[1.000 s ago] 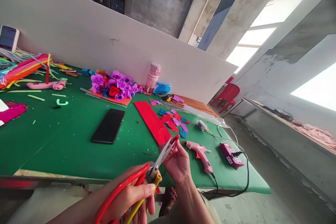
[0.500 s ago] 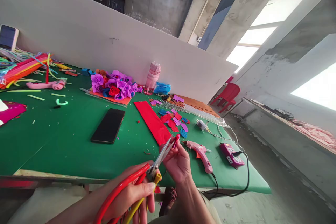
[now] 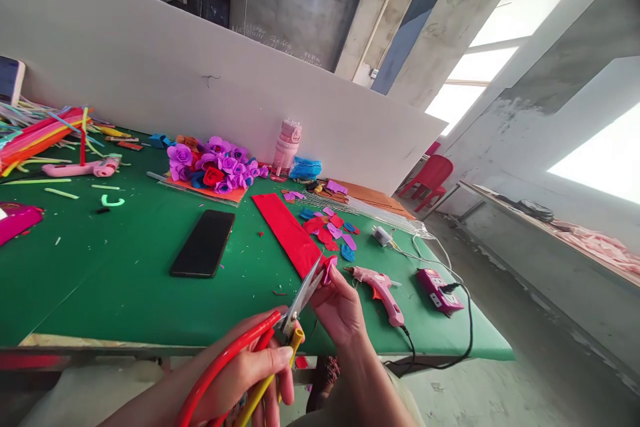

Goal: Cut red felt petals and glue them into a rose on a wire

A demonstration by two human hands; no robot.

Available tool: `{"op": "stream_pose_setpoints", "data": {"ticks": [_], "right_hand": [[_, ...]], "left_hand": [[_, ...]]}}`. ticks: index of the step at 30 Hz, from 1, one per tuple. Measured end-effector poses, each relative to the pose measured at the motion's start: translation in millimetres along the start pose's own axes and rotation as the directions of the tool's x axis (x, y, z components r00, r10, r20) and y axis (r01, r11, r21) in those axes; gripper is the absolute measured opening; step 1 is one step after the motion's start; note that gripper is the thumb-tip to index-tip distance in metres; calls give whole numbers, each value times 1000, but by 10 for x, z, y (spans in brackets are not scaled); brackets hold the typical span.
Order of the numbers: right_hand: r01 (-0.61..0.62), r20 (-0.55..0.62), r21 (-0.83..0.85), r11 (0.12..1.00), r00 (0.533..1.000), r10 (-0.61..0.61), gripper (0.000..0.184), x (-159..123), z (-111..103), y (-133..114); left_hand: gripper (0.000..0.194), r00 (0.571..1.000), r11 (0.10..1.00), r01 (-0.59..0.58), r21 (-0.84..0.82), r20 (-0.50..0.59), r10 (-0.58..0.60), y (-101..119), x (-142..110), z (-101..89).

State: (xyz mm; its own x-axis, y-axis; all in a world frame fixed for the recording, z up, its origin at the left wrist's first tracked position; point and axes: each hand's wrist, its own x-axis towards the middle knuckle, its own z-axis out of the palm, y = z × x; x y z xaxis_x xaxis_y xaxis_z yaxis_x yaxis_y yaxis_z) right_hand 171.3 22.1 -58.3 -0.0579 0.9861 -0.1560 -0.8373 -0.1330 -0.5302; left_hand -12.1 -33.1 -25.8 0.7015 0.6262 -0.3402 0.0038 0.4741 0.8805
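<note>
My left hand [image 3: 250, 367] is wrapped round a pair of scissors [image 3: 303, 297] with long red and yellow handles. Their blades point up and away, parted slightly, with the tips beside a small curled red piece [image 3: 329, 269]. Between thumb and fingers, my right hand [image 3: 340, 307] pinches that piece, which looks like a petal of foam or paper. Just behind the blades a long red strip [image 3: 285, 230] lies flat on the green tabletop [image 3: 125, 293]. Loose petals [image 3: 330, 227] in red, purple and blue are scattered beyond my right hand.
Right of my hands lie a pink glue gun [image 3: 379, 290] and a purple power socket [image 3: 440, 292] with cords. A black phone [image 3: 203, 243] lies to the left. Farther back are foam flowers [image 3: 220, 163] and a pink bottle [image 3: 287, 150]; another pink glue gun [image 3: 85, 167] sits at far left.
The red piece has turned in my right fingers and now shows a wider, curled face. The scissors have stayed close to it. The whole view has shifted slightly.
</note>
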Motion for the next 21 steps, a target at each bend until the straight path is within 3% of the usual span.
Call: {"op": "stream_pose_setpoints", "data": {"ticks": [5, 9, 13, 21], "right_hand": [[20, 84, -156, 988, 996, -7, 13, 13, -21, -91], [35, 125, -185, 982, 992, -12, 11, 10, -10, -142], [52, 163, -207, 977, 986, -18, 10, 0, 19, -164], [34, 179, -225, 974, 984, 7, 14, 20, -20, -178]], "left_hand": [[49, 997, 997, 72, 41, -32, -70, 7, -39, -37], [58, 987, 986, 157, 52, -42, -155, -30, -51, -38], [53, 986, 992, 123, -13, -109, -124, -37, -58, -4], [43, 995, 997, 71, 12, -71, -70, 63, -52, 28]]}}
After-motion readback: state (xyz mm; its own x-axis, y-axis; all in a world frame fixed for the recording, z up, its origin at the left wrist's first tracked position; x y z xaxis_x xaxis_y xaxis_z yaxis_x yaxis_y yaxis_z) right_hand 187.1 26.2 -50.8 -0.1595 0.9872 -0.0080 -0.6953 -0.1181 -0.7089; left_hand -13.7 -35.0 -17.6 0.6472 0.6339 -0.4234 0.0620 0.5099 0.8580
